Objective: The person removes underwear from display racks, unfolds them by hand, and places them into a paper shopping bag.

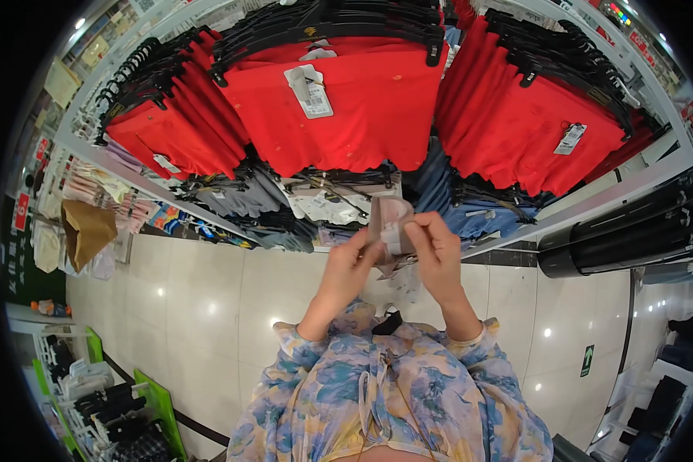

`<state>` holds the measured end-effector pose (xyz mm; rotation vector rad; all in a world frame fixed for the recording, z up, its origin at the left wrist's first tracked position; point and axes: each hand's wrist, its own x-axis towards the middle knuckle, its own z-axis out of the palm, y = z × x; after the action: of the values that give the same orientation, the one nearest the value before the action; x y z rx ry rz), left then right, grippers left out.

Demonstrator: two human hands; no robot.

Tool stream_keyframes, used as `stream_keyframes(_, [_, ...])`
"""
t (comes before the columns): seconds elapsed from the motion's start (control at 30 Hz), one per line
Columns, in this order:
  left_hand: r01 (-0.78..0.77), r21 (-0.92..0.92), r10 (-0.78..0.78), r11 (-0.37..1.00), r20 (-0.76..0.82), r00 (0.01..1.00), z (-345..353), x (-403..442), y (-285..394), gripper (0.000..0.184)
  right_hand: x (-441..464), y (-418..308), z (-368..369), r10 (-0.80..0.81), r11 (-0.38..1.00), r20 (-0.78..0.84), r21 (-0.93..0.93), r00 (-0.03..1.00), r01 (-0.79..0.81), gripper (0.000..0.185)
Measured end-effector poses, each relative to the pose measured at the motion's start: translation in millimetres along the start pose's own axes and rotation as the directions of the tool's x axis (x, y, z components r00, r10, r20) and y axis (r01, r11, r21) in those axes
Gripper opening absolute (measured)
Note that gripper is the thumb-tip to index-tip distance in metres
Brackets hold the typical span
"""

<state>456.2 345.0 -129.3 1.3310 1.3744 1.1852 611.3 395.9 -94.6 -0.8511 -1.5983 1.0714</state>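
Observation:
In front of my chest, a small pinkish-grey folded cloth item (387, 212) is held up between my two hands; its exact kind I cannot make out. My left hand (344, 276) pinches its left edge, thumb on top. On the right edge, my right hand (440, 254) has thumb and fingers closed. A white patch or label (393, 238) shows on the cloth between the hands. Some of the cloth hangs below my fingers, partly blurred.
Red garments (331, 108) with paper tags (310, 92) hang on black hangers along the rack ahead. Below them hang white clothes (335, 204) and blue clothes (481, 215). Black cylinders (631, 231) stand at right. A stand with green panels (158, 412) is at lower left, on pale tiles (200, 300).

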Motion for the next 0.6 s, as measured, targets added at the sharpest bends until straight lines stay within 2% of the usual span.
stream_keyframes(0.03, [0.001, -0.001, -0.001, 1.0, 0.0, 1.0, -2, 1, 0, 0.02, 1, 4, -4, -0.03, 0.998, -0.05, -0.049, 0.998, 0.028, 0.012])
stream_keyframes(0.07, [0.1, -0.341, -0.116, 0.935, -0.024, 0.993, -5, 3, 0, 0.021, 2, 5, -7, -0.029, 0.998, -0.049, -0.049, 0.998, 0.027, 0.012])
stream_keyframes(0.1, [0.171, -0.641, -0.229, 0.748, -0.008, 0.973, -9, 4, 0, 0.022, 3, 6, -10, 0.065, 0.989, -0.086, 0.135, 0.994, -0.053, 0.013])
stream_keyframes(0.13, [0.173, -0.641, -0.231, 0.748, -0.006, 0.973, -13, 5, -4, 0.022, 4, 7, -12, 0.165, 0.941, -0.107, 0.316, 0.981, -0.124, 0.014])
stream_keyframes(0.17, [0.157, -0.802, -0.175, 0.576, 0.066, 0.982, -18, 5, -10, 0.024, 5, 9, -12, 0.167, 0.941, -0.108, 0.315, 0.98, -0.126, 0.014])
stream_keyframes(0.2, [0.152, -0.916, -0.104, 0.37, 0.122, 0.987, -20, 5, -14, 0.026, 6, 12, -13, 0.212, 0.898, -0.072, 0.408, 0.975, -0.165, 0.014])
stream_keyframes(0.23, [0.153, -0.916, -0.104, 0.371, 0.123, 0.987, -18, 6, -9, 0.026, 6, 15, -13, 0.25, 0.844, -0.03, 0.496, 0.968, -0.203, 0.015])
stream_keyframes(0.3, [0.168, -0.935, -0.25, 0.313, 0.09, 0.964, -15, 8, 7, 0.027, 5, 21, -15, 0.27, 0.821, 0.024, 0.517, 0.963, -0.243, 0.012])
stream_keyframes(0.37, [0.164, -0.927, -0.273, 0.338, 0.071, 0.959, -14, 9, 20, 0.028, 5, 26, -16, 0.288, 0.797, 0.078, 0.534, 0.955, -0.283, 0.01])
stream_keyframes(0.43, [0.161, -0.918, -0.296, 0.363, 0.05, 0.954, -15, 9, 20, 0.028, 8, 25, -14, 0.284, 0.837, 0.203, 0.424, 0.937, -0.345, 0.011])
stream_keyframes(0.47, [0.159, -0.915, -0.264, 0.37, 0.06, 0.963, -18, 9, 13, 0.031, 8, 20, -12, 0.283, 0.837, 0.204, 0.425, 0.937, -0.345, 0.011])
stream_keyframes(0.53, [0.156, -0.913, -0.235, 0.376, 0.069, 0.97, -23, 9, 0, 0.033, 6, 6, -8, 0.302, 0.841, 0.435, 0.297, 0.848, -0.452, 0.016])
stream_keyframes(0.57, [0.154, -0.912, -0.209, 0.381, 0.078, 0.975, -25, 9, -6, 0.031, 5, 9, -10, 0.304, 0.841, 0.436, 0.296, 0.847, -0.454, 0.016])
stream_keyframes(0.6, [0.152, -0.91, -0.182, 0.385, 0.086, 0.979, -26, 10, -10, 0.03, 5, 16, -12, 0.252, 0.939, 0.528, 0.068, 0.811, -0.336, 0.017])
